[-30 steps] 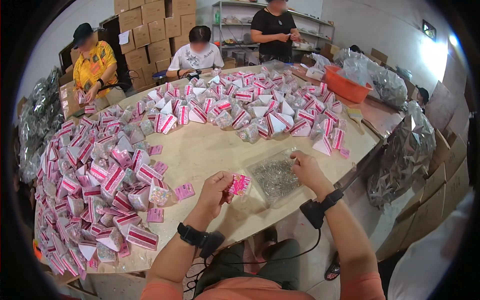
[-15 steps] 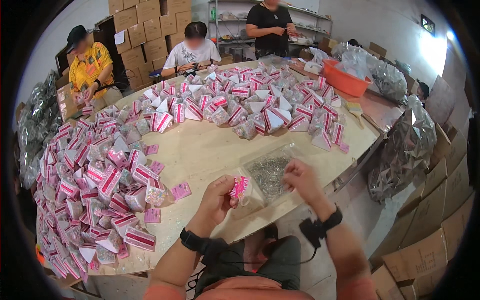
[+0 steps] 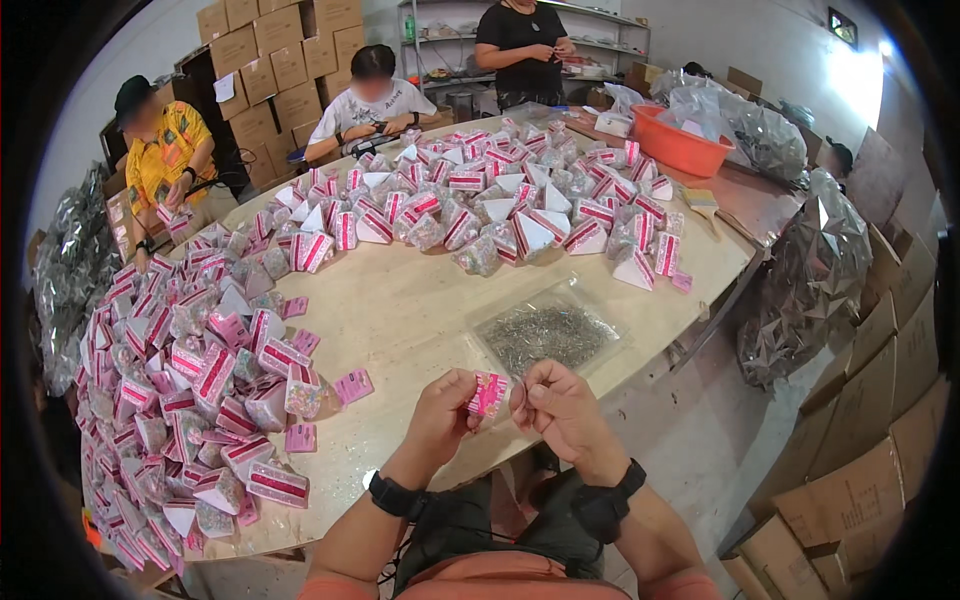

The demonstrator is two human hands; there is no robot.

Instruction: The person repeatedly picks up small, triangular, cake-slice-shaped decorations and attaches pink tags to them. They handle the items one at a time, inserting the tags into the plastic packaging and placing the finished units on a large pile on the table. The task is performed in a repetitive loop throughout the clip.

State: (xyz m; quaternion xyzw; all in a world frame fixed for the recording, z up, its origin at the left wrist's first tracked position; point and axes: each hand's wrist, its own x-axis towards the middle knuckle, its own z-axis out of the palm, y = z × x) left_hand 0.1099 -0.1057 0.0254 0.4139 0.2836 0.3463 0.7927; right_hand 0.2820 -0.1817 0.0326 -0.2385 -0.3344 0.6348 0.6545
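Between thumb and fingers of my left hand (image 3: 445,412) is a small pink printed card (image 3: 488,394), held above the near edge of the table. My right hand (image 3: 560,405) is pinched close beside the card's right edge; whatever sits in its fingertips is too small to make out. Just beyond both hands lies a shallow clear tray (image 3: 478,335) with a heap of thin silvery metal pieces (image 3: 550,335) in it. Several loose pink cards (image 3: 353,386) lie to the left, along the edge of a large pile of wedge-shaped packs (image 3: 215,375) in pink and white.
More wedge packs (image 3: 490,205) cover the table's far side. An orange basin (image 3: 682,142) and a brush (image 3: 702,203) are at the far right. Cardboard boxes (image 3: 850,500) stand along the right. Three people sit or stand across the table, one in a yellow shirt (image 3: 170,150).
My right hand has come back from over the tray to the card, its fingertips now pinched beside it. My left hand keeps the card, moved slightly. The view has shifted a little.
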